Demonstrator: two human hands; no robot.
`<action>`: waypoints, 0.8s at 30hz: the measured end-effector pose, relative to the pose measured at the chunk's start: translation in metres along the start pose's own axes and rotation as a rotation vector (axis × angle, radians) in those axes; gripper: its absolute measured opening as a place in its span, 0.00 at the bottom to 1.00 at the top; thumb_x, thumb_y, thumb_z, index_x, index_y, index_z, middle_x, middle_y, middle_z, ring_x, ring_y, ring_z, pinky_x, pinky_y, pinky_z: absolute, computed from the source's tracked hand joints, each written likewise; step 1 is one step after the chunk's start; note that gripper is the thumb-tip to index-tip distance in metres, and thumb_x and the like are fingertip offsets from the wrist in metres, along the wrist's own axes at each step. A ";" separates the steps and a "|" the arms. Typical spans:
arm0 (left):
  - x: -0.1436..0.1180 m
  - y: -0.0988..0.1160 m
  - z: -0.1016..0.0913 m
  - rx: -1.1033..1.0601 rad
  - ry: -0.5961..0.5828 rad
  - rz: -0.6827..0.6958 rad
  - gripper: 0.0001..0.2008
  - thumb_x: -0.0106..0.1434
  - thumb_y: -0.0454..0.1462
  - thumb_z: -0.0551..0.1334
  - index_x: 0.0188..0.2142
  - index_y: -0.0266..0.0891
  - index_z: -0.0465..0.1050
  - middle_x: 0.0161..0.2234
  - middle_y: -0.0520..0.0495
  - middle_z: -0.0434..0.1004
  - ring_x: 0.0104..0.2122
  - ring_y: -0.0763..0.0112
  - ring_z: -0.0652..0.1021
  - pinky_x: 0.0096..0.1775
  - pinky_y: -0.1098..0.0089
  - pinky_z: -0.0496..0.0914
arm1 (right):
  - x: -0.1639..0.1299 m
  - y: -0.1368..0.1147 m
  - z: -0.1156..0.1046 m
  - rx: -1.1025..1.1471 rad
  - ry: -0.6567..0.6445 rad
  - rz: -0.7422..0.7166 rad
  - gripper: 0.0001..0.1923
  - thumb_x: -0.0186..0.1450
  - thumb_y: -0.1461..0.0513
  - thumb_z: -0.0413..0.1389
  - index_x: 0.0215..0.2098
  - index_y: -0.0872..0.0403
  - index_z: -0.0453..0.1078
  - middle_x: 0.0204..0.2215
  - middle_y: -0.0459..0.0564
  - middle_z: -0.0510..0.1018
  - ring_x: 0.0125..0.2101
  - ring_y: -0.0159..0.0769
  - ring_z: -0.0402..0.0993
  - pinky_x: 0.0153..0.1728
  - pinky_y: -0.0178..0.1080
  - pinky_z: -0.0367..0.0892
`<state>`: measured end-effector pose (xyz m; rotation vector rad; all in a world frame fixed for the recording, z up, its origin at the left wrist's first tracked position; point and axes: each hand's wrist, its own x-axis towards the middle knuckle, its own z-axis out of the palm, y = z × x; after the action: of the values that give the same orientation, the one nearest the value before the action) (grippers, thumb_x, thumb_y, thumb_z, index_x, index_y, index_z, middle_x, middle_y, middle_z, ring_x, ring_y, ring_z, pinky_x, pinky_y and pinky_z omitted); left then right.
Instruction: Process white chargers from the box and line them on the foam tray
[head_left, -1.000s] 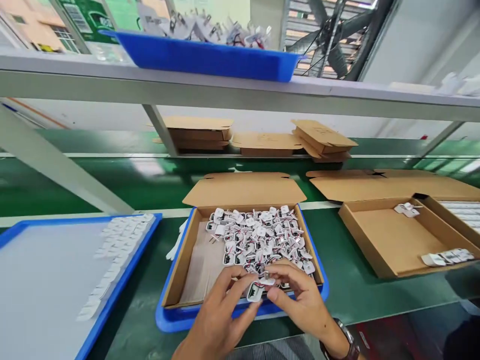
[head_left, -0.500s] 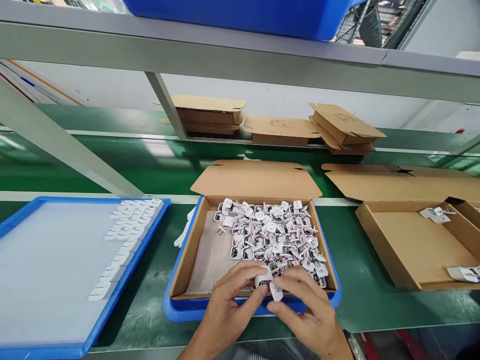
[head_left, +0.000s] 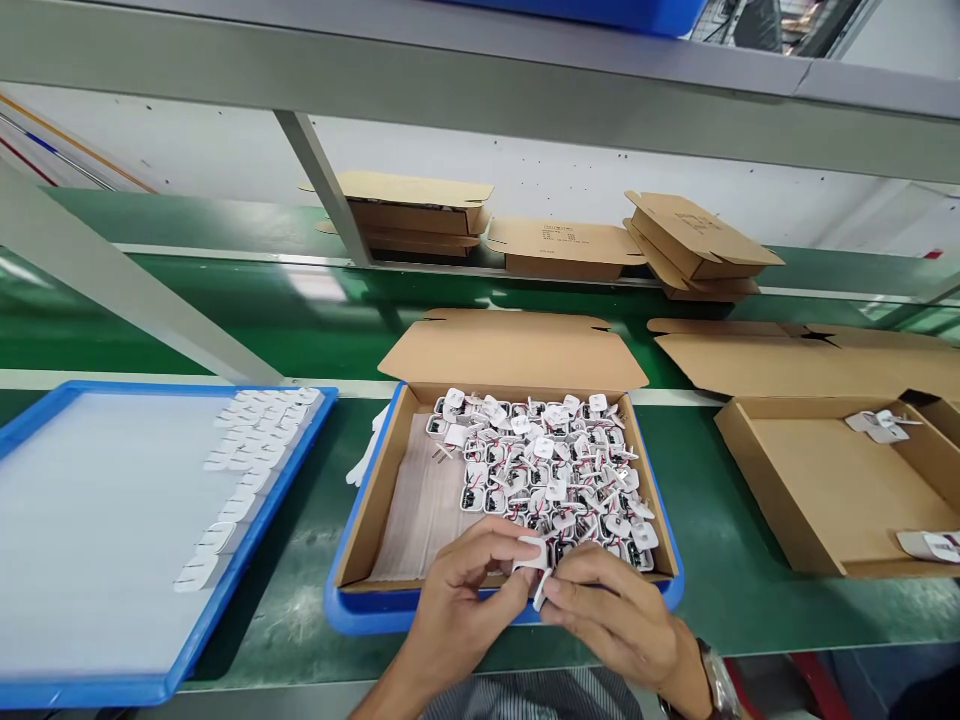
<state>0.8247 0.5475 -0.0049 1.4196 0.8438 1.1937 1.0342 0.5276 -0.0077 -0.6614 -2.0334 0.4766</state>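
Both hands are meeting at the near edge of the cardboard box, low centre of frame. Left hand is pinching a small white plastic part between thumb and fingertips, fingers curled tight on it; right hand is closing in from the other side, fingertips touching the same part at its lower end, so both are gripping the one piece. Part is sitting just above the box's front wall, over the blue tray that is carrying the box. Inside the box a pile of loose white parts with red and black wires is filling the right and far portion; left portion is showing bare liner with two small metal pins lying on it. Box lid flap is lying open behind. A watch is showing on the right wrist. To the left, a second blue tray is holding a white sheet with a diagonal row of white covers. To the right, an open empty-ish cardboard box is holding a few white parts at its far corner and near right edge. Folded flat cartons are stacking along the back of the green bench, under a grey metal shelf.
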 end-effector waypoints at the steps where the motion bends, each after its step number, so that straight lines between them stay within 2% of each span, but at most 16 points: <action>1: 0.000 0.001 -0.002 -0.003 -0.020 -0.036 0.12 0.66 0.30 0.66 0.43 0.46 0.84 0.43 0.44 0.82 0.38 0.68 0.83 0.37 0.74 0.77 | 0.000 0.000 -0.001 -0.023 0.000 0.002 0.25 0.70 0.73 0.58 0.64 0.56 0.66 0.41 0.56 0.78 0.40 0.39 0.77 0.37 0.44 0.79; 6: -0.007 0.006 -0.012 -0.058 -0.115 -0.149 0.16 0.71 0.37 0.65 0.56 0.53 0.81 0.46 0.44 0.76 0.38 0.70 0.79 0.38 0.72 0.76 | 0.001 -0.006 -0.003 -0.157 0.008 0.051 0.15 0.70 0.72 0.60 0.55 0.61 0.71 0.40 0.60 0.80 0.40 0.40 0.78 0.39 0.44 0.79; 9: -0.012 0.005 -0.016 -0.075 -0.173 -0.171 0.19 0.72 0.39 0.64 0.61 0.56 0.77 0.49 0.44 0.72 0.39 0.69 0.77 0.40 0.71 0.76 | 0.002 -0.010 -0.004 -0.253 -0.021 0.050 0.15 0.70 0.72 0.60 0.55 0.61 0.71 0.40 0.59 0.82 0.40 0.41 0.80 0.41 0.45 0.80; 12: -0.016 0.002 -0.014 -0.074 -0.179 -0.180 0.22 0.71 0.40 0.66 0.63 0.57 0.74 0.52 0.43 0.70 0.43 0.67 0.77 0.44 0.68 0.76 | 0.004 -0.015 -0.003 -0.344 -0.059 0.041 0.15 0.71 0.70 0.59 0.55 0.61 0.71 0.40 0.59 0.83 0.40 0.43 0.81 0.41 0.46 0.81; 17: -0.013 -0.002 -0.010 -0.001 -0.140 -0.113 0.18 0.72 0.38 0.64 0.60 0.56 0.78 0.49 0.43 0.74 0.41 0.67 0.78 0.39 0.71 0.75 | 0.007 -0.020 0.004 -0.365 -0.084 0.041 0.13 0.69 0.70 0.62 0.52 0.62 0.73 0.35 0.58 0.82 0.34 0.42 0.80 0.33 0.44 0.79; 21: -0.010 -0.003 -0.008 -0.010 -0.092 -0.077 0.14 0.71 0.37 0.66 0.54 0.54 0.82 0.46 0.44 0.79 0.34 0.72 0.79 0.36 0.72 0.76 | 0.007 -0.018 0.004 -0.134 -0.032 0.093 0.16 0.71 0.65 0.61 0.56 0.60 0.70 0.37 0.57 0.80 0.35 0.40 0.77 0.31 0.42 0.78; 24: -0.011 -0.003 -0.007 -0.024 -0.075 -0.073 0.12 0.70 0.37 0.66 0.51 0.51 0.83 0.46 0.43 0.81 0.40 0.66 0.82 0.40 0.70 0.78 | 0.004 -0.018 0.001 -0.062 0.001 0.132 0.17 0.72 0.68 0.58 0.59 0.56 0.70 0.40 0.56 0.76 0.38 0.39 0.75 0.34 0.42 0.78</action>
<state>0.8152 0.5393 -0.0102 1.3937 0.8200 1.0861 1.0266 0.5163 0.0043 -0.8378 -2.0179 0.4909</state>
